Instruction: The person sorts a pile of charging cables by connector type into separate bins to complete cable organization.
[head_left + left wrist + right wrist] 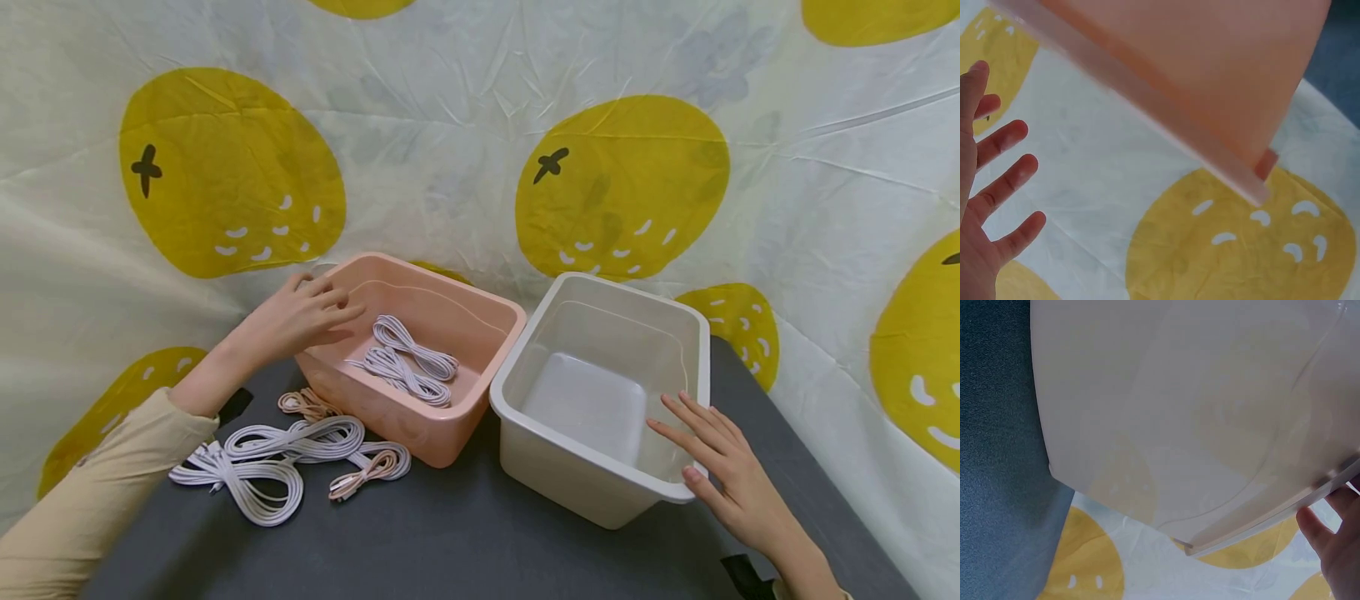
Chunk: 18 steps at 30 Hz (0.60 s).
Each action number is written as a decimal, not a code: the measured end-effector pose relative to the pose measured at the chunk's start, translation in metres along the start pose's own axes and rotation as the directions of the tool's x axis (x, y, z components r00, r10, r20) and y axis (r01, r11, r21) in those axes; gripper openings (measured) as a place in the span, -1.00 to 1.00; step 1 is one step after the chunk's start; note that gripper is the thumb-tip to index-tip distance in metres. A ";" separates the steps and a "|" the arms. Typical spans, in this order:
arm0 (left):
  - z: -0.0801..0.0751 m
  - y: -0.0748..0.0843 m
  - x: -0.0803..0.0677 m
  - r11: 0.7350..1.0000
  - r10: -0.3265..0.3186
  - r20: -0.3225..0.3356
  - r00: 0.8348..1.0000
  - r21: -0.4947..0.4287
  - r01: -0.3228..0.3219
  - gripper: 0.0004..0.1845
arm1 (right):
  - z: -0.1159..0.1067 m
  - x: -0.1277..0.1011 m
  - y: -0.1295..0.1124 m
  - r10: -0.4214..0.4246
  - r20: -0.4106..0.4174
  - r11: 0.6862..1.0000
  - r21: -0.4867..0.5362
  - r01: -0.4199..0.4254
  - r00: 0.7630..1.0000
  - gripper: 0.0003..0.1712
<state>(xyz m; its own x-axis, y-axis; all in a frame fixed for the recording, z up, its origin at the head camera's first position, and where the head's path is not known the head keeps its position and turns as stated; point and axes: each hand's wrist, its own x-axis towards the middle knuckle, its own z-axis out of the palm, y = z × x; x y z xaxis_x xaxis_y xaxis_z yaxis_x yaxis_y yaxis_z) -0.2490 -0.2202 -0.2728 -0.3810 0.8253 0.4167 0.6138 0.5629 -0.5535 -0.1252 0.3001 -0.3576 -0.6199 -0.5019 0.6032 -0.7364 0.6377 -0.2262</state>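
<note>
My left hand point(303, 312) hovers over the left rim of a pink plastic bin point(420, 433), fingers spread and loosely bent with nothing in them. Two bundled white cables point(411, 358) lie inside that bin. In the left wrist view the fingers point(1007, 137) stand apart from the pink rim. At the right rim of an off-white bin point(570, 479), my right hand point(720, 467) reaches over the edge with fingers extended. The right wrist view has its thumb point(1315, 531) close under the rim, while the other fingers are mostly hidden.
Coiled white cables point(258, 467) lie on the dark table point(450, 542) left of the pink bin, with a peach-coloured cable point(363, 477) in front and another tan cable bundle point(307, 404) behind. A white cloth point(427, 167) with yellow fruit prints hangs behind the bins.
</note>
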 end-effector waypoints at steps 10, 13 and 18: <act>0.002 0.012 -0.024 1.000 -0.001 -0.157 0.988 0.000 0.001 -0.44 | 0.000 -0.001 0.001 0.000 -0.001 1.000 0.002 0.000 1.000 -0.58; 0.002 0.015 -0.032 1.000 0.000 -0.173 0.985 0.011 0.002 -0.44 | 0.000 -0.001 0.001 0.006 0.001 1.000 0.002 -0.006 1.000 -0.58; -0.002 0.021 -0.047 1.000 -0.013 -0.156 0.988 -0.021 0.009 -0.43 | 0.000 -0.003 0.001 0.006 0.003 1.000 0.006 -0.006 1.000 -0.58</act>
<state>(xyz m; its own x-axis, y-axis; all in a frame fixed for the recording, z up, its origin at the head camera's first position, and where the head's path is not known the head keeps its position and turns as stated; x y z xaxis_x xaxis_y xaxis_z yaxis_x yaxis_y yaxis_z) -0.2166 -0.2471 -0.3030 -0.2761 0.8010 0.5311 0.6245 0.5696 -0.5344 -0.1238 0.3020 -0.3592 -0.6253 -0.4994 0.5997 -0.7341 0.6371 -0.2349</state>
